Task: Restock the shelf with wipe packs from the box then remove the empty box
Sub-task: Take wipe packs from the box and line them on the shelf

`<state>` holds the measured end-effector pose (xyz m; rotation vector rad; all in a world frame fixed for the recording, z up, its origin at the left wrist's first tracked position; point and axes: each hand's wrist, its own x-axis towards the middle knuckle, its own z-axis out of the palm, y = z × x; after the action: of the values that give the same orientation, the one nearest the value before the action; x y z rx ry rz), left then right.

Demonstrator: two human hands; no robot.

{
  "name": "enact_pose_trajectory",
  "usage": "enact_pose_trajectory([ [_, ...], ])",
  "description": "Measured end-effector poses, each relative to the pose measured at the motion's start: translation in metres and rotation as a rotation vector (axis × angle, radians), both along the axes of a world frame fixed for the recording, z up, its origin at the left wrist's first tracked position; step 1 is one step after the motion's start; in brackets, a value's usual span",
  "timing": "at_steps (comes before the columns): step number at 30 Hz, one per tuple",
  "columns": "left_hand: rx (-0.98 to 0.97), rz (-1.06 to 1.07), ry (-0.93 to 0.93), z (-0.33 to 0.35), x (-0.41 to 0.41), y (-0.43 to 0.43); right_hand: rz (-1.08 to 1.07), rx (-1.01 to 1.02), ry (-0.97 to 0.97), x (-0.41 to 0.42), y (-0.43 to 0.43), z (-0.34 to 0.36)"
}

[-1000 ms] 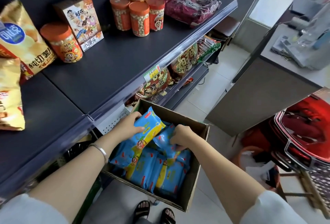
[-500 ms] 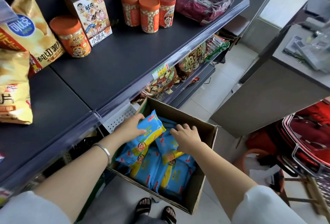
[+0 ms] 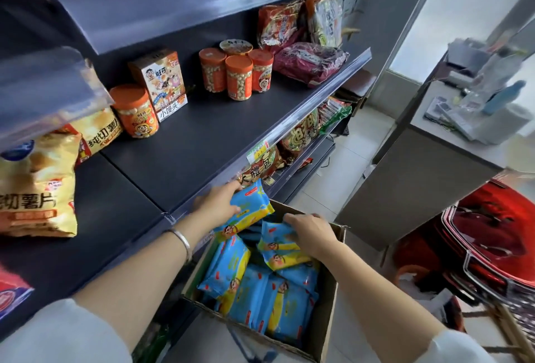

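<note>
A brown cardboard box (image 3: 328, 328) sits low in front of the shelving, with several blue and yellow wipe packs (image 3: 260, 296) inside. My left hand (image 3: 215, 203) grips one wipe pack (image 3: 250, 210) and holds it above the box's far left corner, level with the front rail of the dark shelf (image 3: 185, 154). My right hand (image 3: 311, 232) reaches into the box and grips another wipe pack (image 3: 278, 242) by its top. A wide bare stretch of the dark shelf lies just beyond my left hand.
Orange-lidded snack jars (image 3: 238, 77), a snack carton (image 3: 160, 84) and chip bags (image 3: 34, 186) stand at the back and left of the shelf. A grey counter (image 3: 405, 189) stands to the right, with red shopping baskets (image 3: 492, 238) beside it. Lower shelves hold snack bags (image 3: 301, 135).
My left hand has lifted its wipe pack out of the box up to the shelf's edge. My right hand has closed on a second pack. The view has tilted upward.
</note>
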<state>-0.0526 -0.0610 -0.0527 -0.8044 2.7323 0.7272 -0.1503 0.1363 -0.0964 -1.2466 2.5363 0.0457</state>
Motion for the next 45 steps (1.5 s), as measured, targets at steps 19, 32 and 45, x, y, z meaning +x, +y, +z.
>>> enact_pose_trajectory([
  [19,-0.364,0.327,0.626,0.225,0.135,-0.003,-0.007,-0.91,-0.267,0.048,-0.071,0.218],
  [32,-0.64,0.62,0.881,0.335,0.346,-0.015,0.44,-1.164,-0.296,0.228,-0.164,0.326],
  [45,-0.76,0.852,0.546,0.334,0.623,-0.111,0.86,-0.876,0.139,0.458,-0.31,0.357],
])
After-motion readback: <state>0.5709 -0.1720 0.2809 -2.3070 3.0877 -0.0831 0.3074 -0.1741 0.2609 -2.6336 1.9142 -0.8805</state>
